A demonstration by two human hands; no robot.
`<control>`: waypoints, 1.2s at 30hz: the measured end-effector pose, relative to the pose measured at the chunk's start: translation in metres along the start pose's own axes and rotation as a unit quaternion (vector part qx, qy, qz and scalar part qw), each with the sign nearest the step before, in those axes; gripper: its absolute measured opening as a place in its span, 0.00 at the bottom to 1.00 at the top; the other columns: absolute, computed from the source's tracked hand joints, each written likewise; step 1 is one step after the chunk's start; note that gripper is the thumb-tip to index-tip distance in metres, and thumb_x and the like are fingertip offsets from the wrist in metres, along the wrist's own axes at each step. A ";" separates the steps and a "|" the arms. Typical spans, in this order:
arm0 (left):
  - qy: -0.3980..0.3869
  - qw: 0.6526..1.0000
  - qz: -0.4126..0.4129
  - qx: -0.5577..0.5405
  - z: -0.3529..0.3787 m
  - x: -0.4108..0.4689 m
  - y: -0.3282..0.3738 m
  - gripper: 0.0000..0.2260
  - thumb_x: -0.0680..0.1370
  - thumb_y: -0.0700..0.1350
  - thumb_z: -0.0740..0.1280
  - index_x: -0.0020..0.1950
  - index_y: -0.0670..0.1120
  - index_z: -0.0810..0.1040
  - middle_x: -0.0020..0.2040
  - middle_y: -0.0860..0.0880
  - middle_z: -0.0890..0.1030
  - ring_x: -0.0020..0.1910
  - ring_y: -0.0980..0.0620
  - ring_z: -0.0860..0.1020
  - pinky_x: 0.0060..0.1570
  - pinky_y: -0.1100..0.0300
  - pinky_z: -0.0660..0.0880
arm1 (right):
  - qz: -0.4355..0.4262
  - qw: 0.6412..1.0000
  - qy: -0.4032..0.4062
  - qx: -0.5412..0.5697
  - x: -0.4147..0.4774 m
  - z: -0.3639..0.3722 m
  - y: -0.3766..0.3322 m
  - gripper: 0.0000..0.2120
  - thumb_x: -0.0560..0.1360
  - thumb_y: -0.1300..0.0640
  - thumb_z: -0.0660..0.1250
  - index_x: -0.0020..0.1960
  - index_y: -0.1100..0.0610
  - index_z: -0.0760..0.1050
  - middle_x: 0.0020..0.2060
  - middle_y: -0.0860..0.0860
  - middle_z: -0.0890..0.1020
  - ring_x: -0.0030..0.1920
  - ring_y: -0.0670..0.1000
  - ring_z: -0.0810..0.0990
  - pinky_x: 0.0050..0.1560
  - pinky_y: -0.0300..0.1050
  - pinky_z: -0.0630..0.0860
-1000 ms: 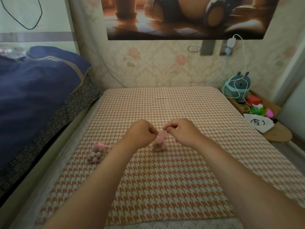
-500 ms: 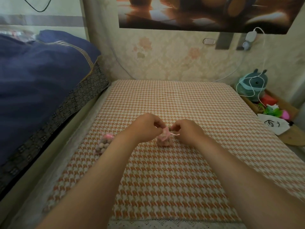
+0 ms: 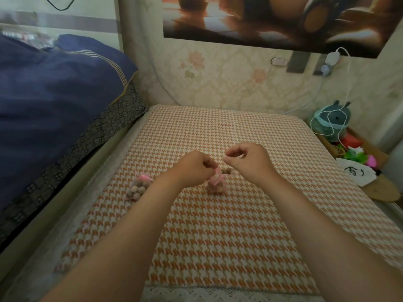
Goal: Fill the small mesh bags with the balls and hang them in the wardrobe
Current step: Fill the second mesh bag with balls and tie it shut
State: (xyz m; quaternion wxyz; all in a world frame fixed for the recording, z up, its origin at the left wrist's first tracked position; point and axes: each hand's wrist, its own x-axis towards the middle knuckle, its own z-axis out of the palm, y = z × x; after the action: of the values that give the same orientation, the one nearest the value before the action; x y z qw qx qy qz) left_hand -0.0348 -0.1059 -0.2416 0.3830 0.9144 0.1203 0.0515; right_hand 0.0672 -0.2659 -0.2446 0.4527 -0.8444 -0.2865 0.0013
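The orange-and-white houndstooth cloth point(image 3: 218, 232) fills most of your view, running from its lace-trimmed near edge to the far edge against the floral wallpaper. The whole near half is bare except for your forearms crossing it, and the far third is bare too. Along the left edge lies dark blue bedding point(image 3: 54, 94), higher than the cloth. Above the far edge hangs a brown-toned poster point(image 3: 272, 18) with no readable lettering in view. Off the far right corner sit a teal toy point(image 3: 333, 118) looped with a white cable point(image 3: 346, 79) and, nearer to you, a white cloth point(image 3: 355, 173) bearing a black drawn face. Your left hand point(image 3: 194, 168) is curled near the middle of the cloth, with its fingertips pinching the pink gathered neck of the mesh bag point(image 3: 216, 185). That bag stands on the cloth just beyond the wrist, full of tan balls. Your right hand point(image 3: 250, 162) hovers just right of it and slightly higher, its thumb and forefinger pressed together on a pale drawstring point(image 3: 224, 157) that is only faintly visible. A second filled bag point(image 3: 139, 186), tied with pink, lies toward the left edge, well apart from both hands. A loose ball point(image 3: 225, 171) rests just behind the held bag. A small red mark point(image 3: 225, 125) near the far edge is too small to read.
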 end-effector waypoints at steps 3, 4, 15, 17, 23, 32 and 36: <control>0.001 1.000 -0.004 -0.002 0.000 -0.002 0.001 0.09 0.77 0.43 0.67 0.54 0.49 0.84 0.47 0.51 0.85 0.44 0.51 0.82 0.46 0.53 0.82 | -0.031 0.999 -0.031 -0.003 -0.010 0.001 -0.015 0.04 0.71 0.51 0.78 0.44 0.45 0.84 0.41 0.40 0.85 0.36 0.33 0.79 0.42 0.37 0.76; 0.002 1.000 -0.003 -0.003 -0.001 -0.003 0.002 0.08 0.78 0.43 0.66 0.53 0.49 0.84 0.46 0.50 0.84 0.44 0.50 0.82 0.46 0.53 0.81 | -0.043 0.998 -0.044 -0.029 -0.014 0.003 -0.018 0.04 0.72 0.50 0.78 0.45 0.45 0.84 0.41 0.39 0.85 0.35 0.32 0.78 0.40 0.36 0.74; 0.008 1.000 0.019 0.001 -0.006 -0.008 0.002 0.09 0.78 0.42 0.67 0.56 0.48 0.84 0.52 0.51 0.84 0.48 0.56 0.79 0.48 0.63 0.74 | -0.099 0.975 -0.064 -0.189 -0.017 0.013 -0.015 0.07 0.78 0.45 0.70 0.53 0.44 0.84 0.52 0.39 0.79 0.43 0.39 0.75 0.43 0.41 0.73; 0.017 1.000 0.018 0.010 -0.006 -0.006 0.001 0.11 0.78 0.42 0.66 0.58 0.47 0.83 0.56 0.51 0.83 0.51 0.56 0.78 0.50 0.64 0.72 | -0.090 0.978 -0.051 -0.180 -0.014 0.012 -0.010 0.07 0.79 0.47 0.69 0.54 0.45 0.84 0.52 0.39 0.79 0.44 0.39 0.74 0.43 0.39 0.70; 0.019 0.999 0.026 0.033 -0.003 0.000 -0.002 0.12 0.78 0.42 0.65 0.58 0.48 0.84 0.57 0.52 0.83 0.54 0.55 0.79 0.52 0.63 0.73 | -0.037 0.983 -0.052 -0.173 -0.005 0.010 0.008 0.09 0.81 0.53 0.65 0.56 0.47 0.84 0.58 0.44 0.82 0.57 0.48 0.80 0.56 0.49 0.78; 0.031 0.999 0.028 0.022 -0.002 0.006 -0.010 0.10 0.77 0.42 0.67 0.55 0.50 0.84 0.54 0.54 0.83 0.50 0.58 0.79 0.46 0.67 0.75 | -0.039 0.953 -0.148 -0.260 0.008 0.025 0.032 0.17 0.82 0.54 0.62 0.68 0.43 0.78 0.65 0.46 0.81 0.61 0.51 0.80 0.49 0.46 0.75; 0.034 0.999 0.027 0.028 -0.001 0.006 -0.010 0.09 0.77 0.43 0.67 0.54 0.51 0.84 0.53 0.56 0.81 0.50 0.59 0.78 0.44 0.69 0.71 | -0.058 0.944 -0.154 -0.287 0.008 0.029 0.033 0.12 0.80 0.49 0.66 0.62 0.44 0.82 0.56 0.46 0.84 0.53 0.52 0.81 0.42 0.44 0.69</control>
State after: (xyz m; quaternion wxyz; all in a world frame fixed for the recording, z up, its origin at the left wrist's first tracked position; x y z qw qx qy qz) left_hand -0.0304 -0.0971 -0.2481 0.3511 0.9256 0.1095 0.0895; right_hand 0.0823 -0.2536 -0.2850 0.1407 -0.9099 -0.3895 0.0229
